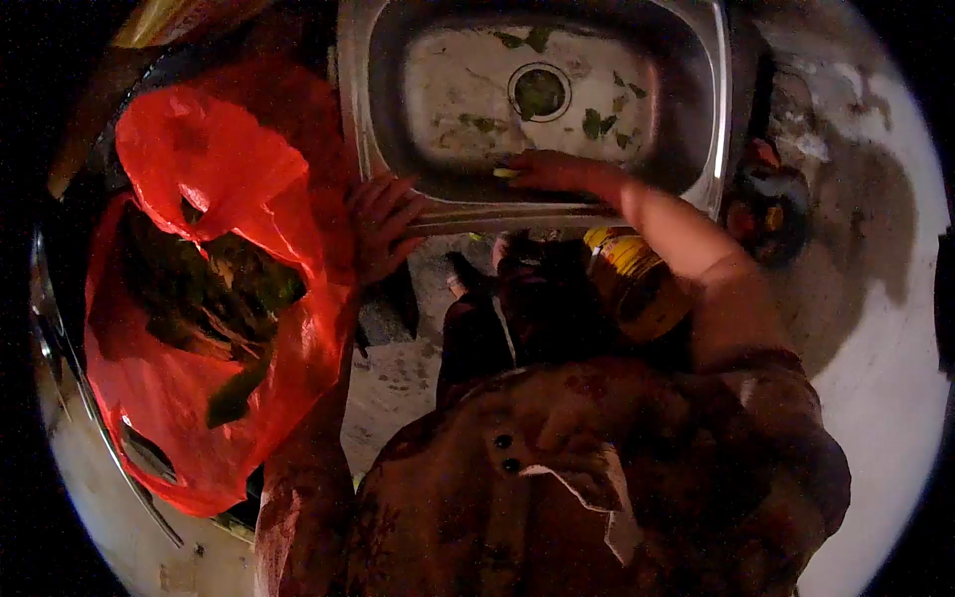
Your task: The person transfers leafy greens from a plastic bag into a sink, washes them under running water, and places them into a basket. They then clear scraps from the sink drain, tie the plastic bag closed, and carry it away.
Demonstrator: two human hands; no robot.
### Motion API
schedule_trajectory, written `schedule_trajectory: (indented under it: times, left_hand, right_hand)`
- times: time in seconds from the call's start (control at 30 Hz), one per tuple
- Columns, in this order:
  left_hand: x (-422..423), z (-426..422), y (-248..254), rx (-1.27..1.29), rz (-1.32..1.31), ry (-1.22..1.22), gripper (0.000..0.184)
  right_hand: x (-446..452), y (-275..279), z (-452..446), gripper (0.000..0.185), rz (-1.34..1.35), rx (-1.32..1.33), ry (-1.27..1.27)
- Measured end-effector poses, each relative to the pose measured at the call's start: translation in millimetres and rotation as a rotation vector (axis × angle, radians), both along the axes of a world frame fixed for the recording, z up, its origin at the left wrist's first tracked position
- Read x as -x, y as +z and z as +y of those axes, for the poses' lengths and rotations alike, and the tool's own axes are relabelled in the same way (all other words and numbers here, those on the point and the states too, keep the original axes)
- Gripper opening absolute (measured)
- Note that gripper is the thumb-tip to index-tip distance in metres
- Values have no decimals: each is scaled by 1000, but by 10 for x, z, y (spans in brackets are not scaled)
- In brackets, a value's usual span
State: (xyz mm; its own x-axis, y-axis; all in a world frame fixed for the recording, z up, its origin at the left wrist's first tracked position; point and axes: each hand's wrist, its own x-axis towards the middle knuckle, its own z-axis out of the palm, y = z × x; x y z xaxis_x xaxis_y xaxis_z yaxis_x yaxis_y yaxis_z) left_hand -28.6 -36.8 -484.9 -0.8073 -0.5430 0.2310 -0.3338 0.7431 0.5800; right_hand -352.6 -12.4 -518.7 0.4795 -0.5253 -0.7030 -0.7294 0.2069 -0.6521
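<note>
My right hand [572, 175] reaches into the metal sink [438, 85] along its front wall, fingers pointing left. At its fingertips is a small yellow-green scrap [506, 172], seemingly pinched; its kind is unclear. Bits of green leaf [597, 124] lie scattered over the sink floor, and more green covers the drain [540, 93]. Fingers apart, my left hand [383, 224] rests at the sink's front left corner with nothing visible in it. Beside that hand a red plastic bag [219, 149] gapes, showing dark leafy greens and brownish stems [224, 298].
Below the sink's front edge, a jar or bottle with a yellow top [637, 274] stands by my right arm. A dark, unclear object [766, 214] sits right of the sink. A thin metal rim [99, 413] curves left of the bag. Lighting is dim.
</note>
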Motion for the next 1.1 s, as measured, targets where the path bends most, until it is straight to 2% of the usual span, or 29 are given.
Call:
schedule_trajectory:
  times: [0.03,0.1,0.17,0.23,0.27,0.3,0.37,0.4,0.5,0.53,0.57,0.6,0.63,0.67,0.7,0.73,0.77,0.83,0.87,0.9,0.97,1.03,1.07,1.1]
  left_hand:
    - [28,-1,-39,9,54,10,53]
    - [71,-8,-67,22,61,29,54]
    - [88,-7,-57,34,-25,54,54]
    - [169,46,93,-597,66,346,55]
    - [148,28,103,-599,47,349,55]
    - [128,9,115,-600,27,352,54]
    - [3,-52,-12,-8,-135,107,52]
    - [-34,-78,-12,35,-153,99,51]
    - [-89,-134,-8,150,-204,48,48]
    - [-146,-159,-91,160,-220,35,47]
    - [-222,-184,-151,164,-241,20,45]
    - [-262,-235,-191,172,-270,20,44]
    - [-295,-313,-246,176,-294,16,43]
    - [-292,-308,-258,193,-280,-1,43]
    - [-293,-299,-269,210,-266,-17,42]
    - [-249,-271,-240,252,-202,-30,42]
    - [-208,-248,-218,294,-136,-31,42]
    - [-209,-298,-196,295,-186,-75,43]
    - [-191,-323,-187,302,-207,-89,43]
    - [-180,-312,-169,319,-206,-90,44]
    - [-150,-275,-145,363,-207,-84,44]
    - [-189,-314,-205,375,-183,-87,44]
    - [-194,-317,-232,382,-172,-86,43]
    - [-132,-316,-194,375,-175,-98,43]
  right_hand:
    - [112,9,47,48,-14,3,15]
    - [377,-149,153,49,-91,396,244]
    - [524,-249,312,49,-39,497,200]
    - [383,191,262,48,104,254,-101]
    - [289,373,165,45,267,343,12]
    - [241,398,176,44,291,433,-50]
    - [244,397,245,44,340,612,-181]
    - [230,254,350,42,391,1016,-203]
    - [347,628,614,41,76,787,-1035]
    - [420,897,738,40,213,647,-1231]
    - [616,825,994,40,228,558,-1374]
    - [698,981,1299,33,115,608,-1642]
    - [845,1033,1791,25,346,778,-1453]
    - [995,1083,2282,28,648,943,-1253]
    - [1142,1134,2777,39,947,1093,-1084]
    - [1220,1271,3246,44,1378,1016,-826]
    - [1263,1393,3688,44,1528,678,-998]
    - [1221,1604,4576,42,1672,507,-1163]
    - [1146,1618,5076,41,1698,698,-1166]
    - [1078,1482,5647,43,1750,696,-1307]
    - [775,1221,6538,48,1678,467,-1614]
    - [410,935,7296,50,1642,86,-1451]
    - [273,661,7802,48,1713,-59,-1141]
    - [324,569,7796,46,1699,-38,-1073]
